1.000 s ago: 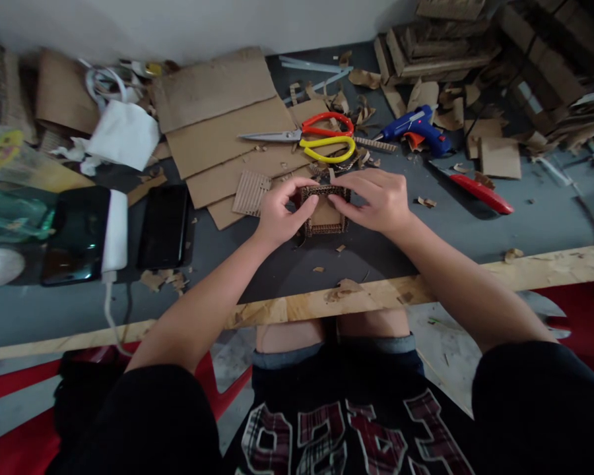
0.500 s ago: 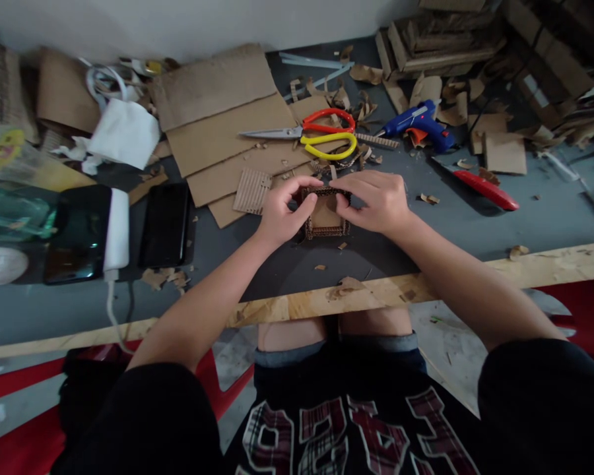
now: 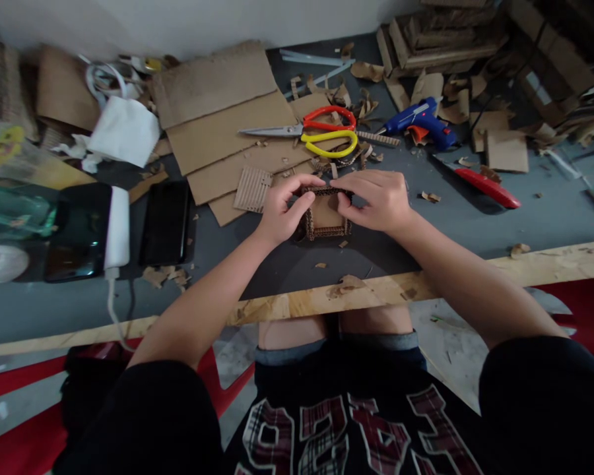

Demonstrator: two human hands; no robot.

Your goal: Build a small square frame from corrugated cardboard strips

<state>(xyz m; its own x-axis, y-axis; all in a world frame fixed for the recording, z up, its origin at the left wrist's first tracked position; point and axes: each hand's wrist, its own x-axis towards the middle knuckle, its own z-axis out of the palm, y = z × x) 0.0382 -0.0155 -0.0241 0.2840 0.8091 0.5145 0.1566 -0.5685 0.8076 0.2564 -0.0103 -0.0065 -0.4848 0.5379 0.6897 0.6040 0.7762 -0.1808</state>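
Note:
A small square cardboard piece with a raised corrugated rim [image 3: 329, 231] lies flat on the dark tabletop in front of me. My left hand [image 3: 288, 206] pinches its far left corner, thumb inside the rim and fingers behind it. At the far right corner, my right hand [image 3: 376, 198] grips the same rim between thumb and fingers. Part of the far edge is hidden by my fingers. Just beyond the hands rest scissors [image 3: 321, 134] with one red and one yellow handle. A ribbed cardboard scrap [image 3: 253, 189] lies left of my left hand.
A blue glue gun [image 3: 418, 124] and a red-handled cutter [image 3: 488, 187] lie to the right. Stacked cardboard sheets [image 3: 218, 142] spread at back left. Two dark phones [image 3: 164, 221] and a white power bank [image 3: 117, 227] sit left. The wooden table edge [image 3: 297, 306] runs nearest me.
Both hands keep hold of the cardboard rim in nearly the same pose. The whole view has shifted very slightly; nothing else visibly moved.

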